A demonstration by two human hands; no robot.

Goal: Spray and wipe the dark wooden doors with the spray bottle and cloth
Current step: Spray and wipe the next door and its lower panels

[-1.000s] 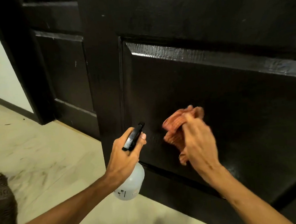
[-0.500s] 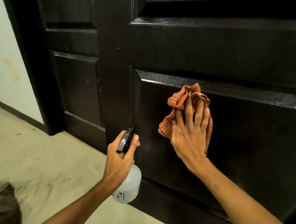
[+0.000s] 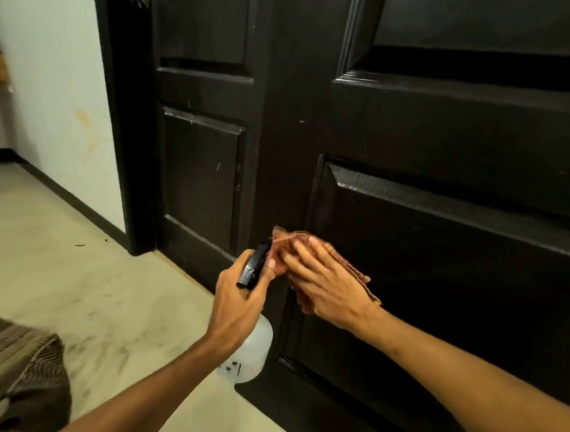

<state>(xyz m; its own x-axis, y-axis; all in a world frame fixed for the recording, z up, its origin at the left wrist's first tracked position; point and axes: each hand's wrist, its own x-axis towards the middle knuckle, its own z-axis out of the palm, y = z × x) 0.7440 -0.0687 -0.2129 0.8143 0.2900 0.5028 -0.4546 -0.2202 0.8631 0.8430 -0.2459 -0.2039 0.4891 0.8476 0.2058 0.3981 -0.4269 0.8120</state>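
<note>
Fingers spread, the right hand (image 3: 327, 286) is being pressed flat on the cloth (image 3: 285, 241) at the near door (image 3: 447, 306)'s panel edge. The spray bottle (image 3: 251, 353) is being gripped by the left hand (image 3: 238, 297), just beside at 9 o'clock. Wiping appears under way; the next stroke is being crowded by the bottle. A second door (image 3: 202, 174) is waiting at 11 o'clock, a striped mat (image 3: 24, 368) at 8.

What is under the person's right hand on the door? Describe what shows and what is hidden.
An orange cloth lies under the right hand, pressed to the dark door by straight fingers. Its edges show; its middle and the wood behind are covered.
</note>
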